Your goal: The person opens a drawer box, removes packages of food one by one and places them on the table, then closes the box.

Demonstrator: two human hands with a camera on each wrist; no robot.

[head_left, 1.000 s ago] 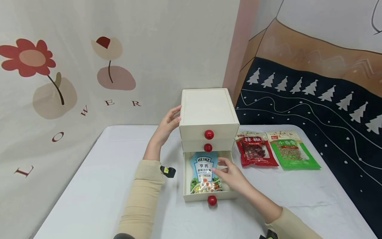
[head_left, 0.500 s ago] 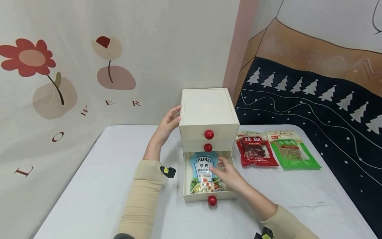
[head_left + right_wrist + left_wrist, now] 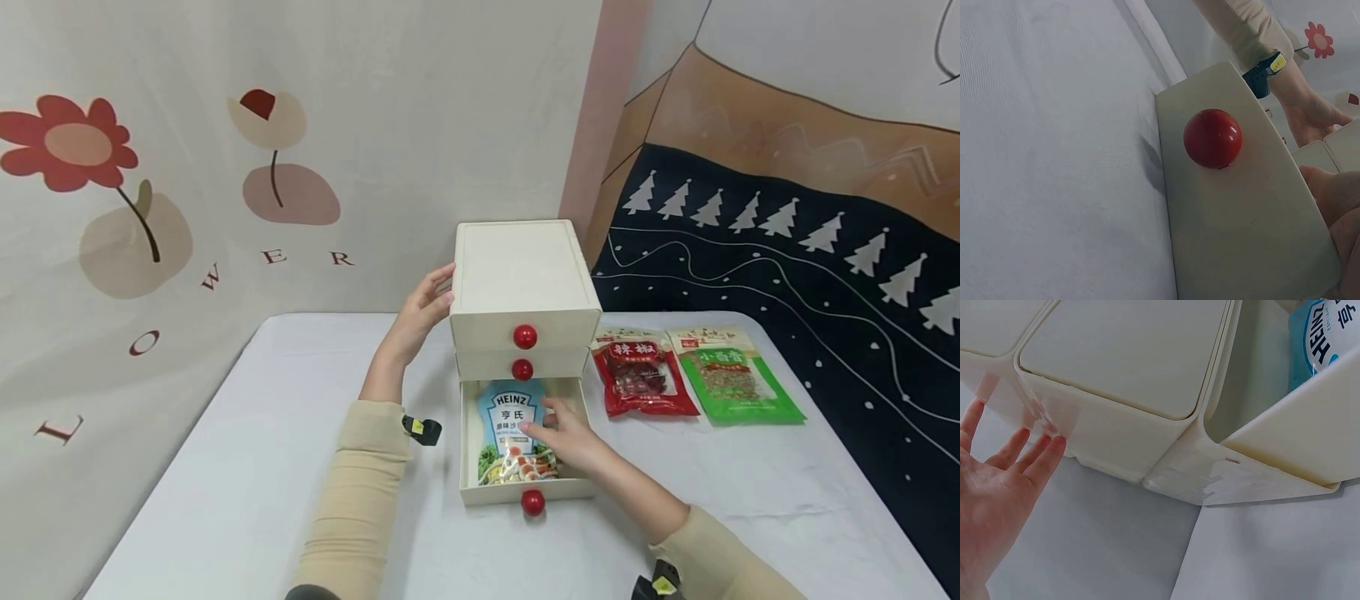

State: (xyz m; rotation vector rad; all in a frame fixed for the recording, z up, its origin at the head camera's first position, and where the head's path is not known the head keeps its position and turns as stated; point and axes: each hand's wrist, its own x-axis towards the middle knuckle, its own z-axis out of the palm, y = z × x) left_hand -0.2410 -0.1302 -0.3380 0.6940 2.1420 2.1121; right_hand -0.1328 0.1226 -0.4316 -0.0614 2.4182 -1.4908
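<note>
A white cabinet of small drawers [image 3: 525, 267] stands on the table, its bottom drawer [image 3: 471, 450] pulled out. Inside that drawer lies a blue Heinz salad dressing pouch [image 3: 510, 417], printed side up; part of it also shows in the left wrist view. My right hand [image 3: 576, 437] reaches in from the right, thumb over the pouch's face and fingers near its right edge, thumb and forefinger apart. With extended fingers my left hand [image 3: 420, 317] touches the cabinet's left side; in the left wrist view those fingertips [image 3: 1055, 445] rest on the side wall.
Right of the cabinet lie a red chili packet [image 3: 645, 379] and a green packet of seeds [image 3: 738, 379]. Red round knobs [image 3: 533, 502] stick out from the drawer fronts. Behind the white-covered table [image 3: 285, 417] hangs a printed cloth [image 3: 420, 125].
My right hand has shifted slightly left over the pouch, the thumb sliding further across its face. Pouch, drawer and left hand stay in place.
</note>
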